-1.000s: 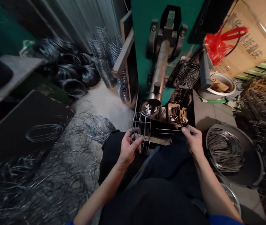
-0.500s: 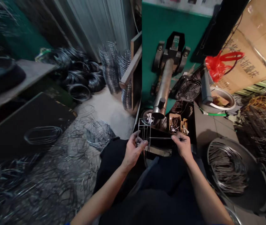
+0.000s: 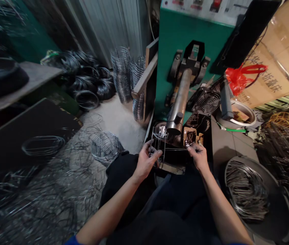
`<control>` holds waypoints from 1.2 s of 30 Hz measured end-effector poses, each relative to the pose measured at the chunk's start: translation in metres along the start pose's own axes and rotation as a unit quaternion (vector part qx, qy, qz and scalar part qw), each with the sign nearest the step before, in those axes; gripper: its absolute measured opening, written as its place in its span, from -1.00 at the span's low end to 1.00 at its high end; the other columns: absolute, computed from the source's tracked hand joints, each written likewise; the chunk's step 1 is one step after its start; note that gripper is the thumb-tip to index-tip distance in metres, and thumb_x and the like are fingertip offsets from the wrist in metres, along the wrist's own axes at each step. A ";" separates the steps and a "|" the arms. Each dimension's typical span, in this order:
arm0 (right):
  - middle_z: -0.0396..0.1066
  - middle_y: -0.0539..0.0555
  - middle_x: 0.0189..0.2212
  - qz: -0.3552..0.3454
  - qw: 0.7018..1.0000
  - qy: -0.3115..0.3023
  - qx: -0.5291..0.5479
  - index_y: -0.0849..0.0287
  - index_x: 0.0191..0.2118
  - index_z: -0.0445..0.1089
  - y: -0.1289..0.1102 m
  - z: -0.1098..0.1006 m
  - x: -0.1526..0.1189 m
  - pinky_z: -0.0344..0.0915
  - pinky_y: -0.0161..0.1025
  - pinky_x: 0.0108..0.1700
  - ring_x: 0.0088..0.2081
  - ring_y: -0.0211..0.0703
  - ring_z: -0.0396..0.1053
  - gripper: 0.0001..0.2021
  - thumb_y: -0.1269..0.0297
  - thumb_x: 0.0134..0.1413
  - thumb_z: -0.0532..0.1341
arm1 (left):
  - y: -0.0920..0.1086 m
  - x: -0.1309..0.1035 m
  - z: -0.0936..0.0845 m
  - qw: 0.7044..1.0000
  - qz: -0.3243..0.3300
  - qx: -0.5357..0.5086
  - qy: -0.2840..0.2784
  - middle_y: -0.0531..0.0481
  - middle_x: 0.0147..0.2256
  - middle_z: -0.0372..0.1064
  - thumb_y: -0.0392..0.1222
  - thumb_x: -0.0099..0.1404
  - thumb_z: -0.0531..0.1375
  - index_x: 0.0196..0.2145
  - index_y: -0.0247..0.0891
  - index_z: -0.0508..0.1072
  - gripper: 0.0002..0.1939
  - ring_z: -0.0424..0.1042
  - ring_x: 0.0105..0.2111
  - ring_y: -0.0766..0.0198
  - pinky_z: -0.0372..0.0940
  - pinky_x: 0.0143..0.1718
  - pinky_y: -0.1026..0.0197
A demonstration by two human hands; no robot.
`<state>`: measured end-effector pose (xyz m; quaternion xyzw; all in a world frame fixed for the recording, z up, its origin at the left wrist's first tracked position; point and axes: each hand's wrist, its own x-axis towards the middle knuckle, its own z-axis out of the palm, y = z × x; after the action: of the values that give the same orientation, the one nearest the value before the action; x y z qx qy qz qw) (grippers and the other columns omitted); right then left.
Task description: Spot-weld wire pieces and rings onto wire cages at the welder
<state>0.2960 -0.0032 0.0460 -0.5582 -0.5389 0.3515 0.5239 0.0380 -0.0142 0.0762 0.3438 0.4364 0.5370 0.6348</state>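
Note:
My left hand (image 3: 146, 162) is closed on one side of a small wire frame (image 3: 165, 146), which stands up between thumb and fingers. From the frame a thin straight wire (image 3: 176, 149) runs across to my right hand (image 3: 199, 158). That hand pinches the wire's far end between thumb and fingertips. Whether the wire is joined to the frame cannot be told. Just beyond both hands, a thick metal cylinder (image 3: 181, 102) juts out of a green machine (image 3: 167, 41). Below its end lie small cardboard boxes (image 3: 189, 134) with dark pieces inside.
At right a dark round basin (image 3: 274, 204) holds bent wire rods (image 3: 246, 190). A white bucket (image 3: 253, 119) and a red plastic bag (image 3: 238, 80) are behind it. Wire ring stacks (image 3: 121, 75) stand left of a wooden board (image 3: 149, 81). Loose wire (image 3: 57, 194) litters the left floor.
The view has shifted slightly, showing more of the machine's top panel. The wire frame has tilted a little in my left hand. Both hands keep their hold.

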 end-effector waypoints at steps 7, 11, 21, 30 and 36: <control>0.00 -0.12 -0.65 0.010 1.000 0.000 0.016 0.12 -0.63 0.03 0.001 -0.004 0.011 -0.02 -0.28 -0.49 -0.56 -0.30 -0.02 -0.44 -0.01 0.07 0.38 | 0.006 0.009 0.009 1.000 0.002 -0.005 -0.015 0.22 -0.45 0.21 -0.01 0.10 0.45 0.19 -0.30 0.20 -0.18 0.24 -0.67 0.44 0.32 -0.70 0.30; -0.01 -0.11 -0.64 0.003 1.000 0.010 0.002 0.13 -0.63 0.02 0.002 -0.005 0.016 -0.01 -0.30 -0.49 -0.55 -0.31 -0.02 -0.42 -0.05 0.04 0.38 | 0.010 0.011 0.013 1.000 0.008 0.000 -0.017 0.22 -0.45 0.22 0.00 0.12 0.44 0.16 -0.30 0.22 -0.23 0.25 -0.69 0.45 0.30 -0.71 0.32; -0.04 -0.11 -0.66 0.009 1.000 0.011 -0.018 0.12 -0.65 0.00 -0.016 -0.006 0.027 -0.05 -0.30 -0.51 -0.55 -0.31 -0.06 -0.40 -0.13 -0.03 0.36 | 0.006 0.023 0.014 0.999 0.032 0.013 -0.019 0.22 -0.46 0.22 0.02 0.11 0.44 0.14 -0.29 0.24 -0.25 0.25 -0.67 0.42 0.31 -0.72 0.30; -0.06 -0.12 -0.66 0.004 1.000 0.015 -0.022 0.12 -0.66 -0.01 -0.017 -0.005 0.032 -0.07 -0.30 -0.49 -0.56 -0.31 -0.08 -0.40 -0.12 -0.04 0.36 | 0.008 0.029 0.017 1.000 0.022 0.005 -0.016 0.22 -0.46 0.26 0.03 0.07 0.45 0.11 -0.27 0.26 -0.24 0.23 -0.70 0.46 0.27 -0.71 0.34; -0.04 -0.11 -0.65 0.010 1.000 0.014 -0.017 0.12 -0.65 0.00 -0.018 -0.008 0.033 -0.07 -0.30 -0.49 -0.55 -0.30 -0.06 -0.42 -0.09 -0.02 0.36 | 0.006 0.032 0.015 0.999 0.031 0.006 -0.029 0.22 -0.46 0.26 0.02 0.12 0.43 0.11 -0.28 0.24 -0.28 0.25 -0.71 0.45 0.28 -0.73 0.34</control>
<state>0.3049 0.0243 0.0705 -0.5775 -0.5319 0.3390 0.5183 0.0513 0.0184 0.0816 0.3766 0.4094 0.5439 0.6282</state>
